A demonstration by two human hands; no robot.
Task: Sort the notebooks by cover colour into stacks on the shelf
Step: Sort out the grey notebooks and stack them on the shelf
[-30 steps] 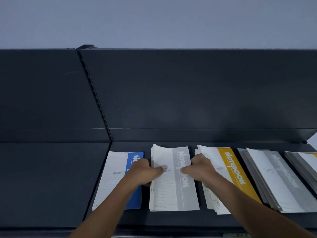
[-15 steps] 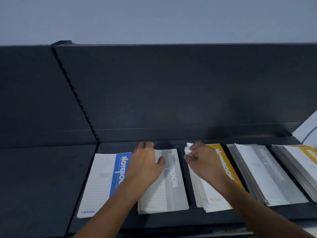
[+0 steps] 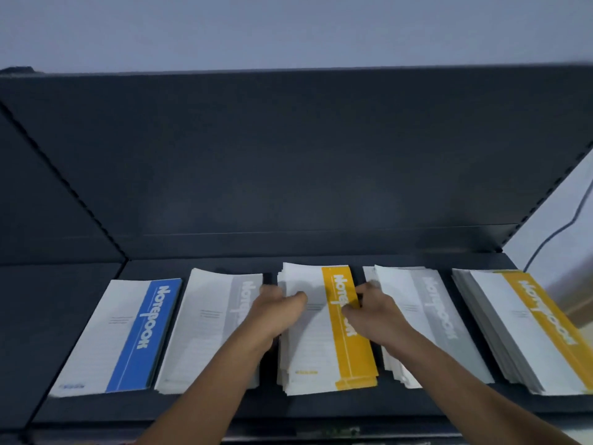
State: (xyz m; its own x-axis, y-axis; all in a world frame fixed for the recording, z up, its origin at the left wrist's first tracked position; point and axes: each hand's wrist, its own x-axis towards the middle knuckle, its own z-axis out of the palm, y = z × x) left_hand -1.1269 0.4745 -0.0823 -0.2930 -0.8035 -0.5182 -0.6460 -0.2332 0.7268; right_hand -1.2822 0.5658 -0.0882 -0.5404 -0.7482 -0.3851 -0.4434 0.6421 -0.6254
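Observation:
Five notebook stacks lie in a row on the dark shelf (image 3: 321, 409). From the left they are a blue-striped notebook (image 3: 128, 335), a grey stack (image 3: 211, 329), a yellow stack (image 3: 324, 345), another grey stack (image 3: 426, 316) and a second yellow stack (image 3: 526, 329). My left hand (image 3: 279, 311) grips the middle yellow stack at its left edge, with the thumb lying on the top cover. My right hand (image 3: 373, 311) grips the same stack at its right edge, fingers curled over the yellow stripe.
The shelf's dark back panel (image 3: 288, 162) rises straight behind the stacks. To the left lies a bare shelf section (image 3: 48, 332). A pale wall with a dark cable (image 3: 558, 232) shows past the shelf's right end.
Both hands left the grey stack and moved right onto the sides of the middle yellow stack. The view has swung right, bringing the far-right yellow stack fully in.

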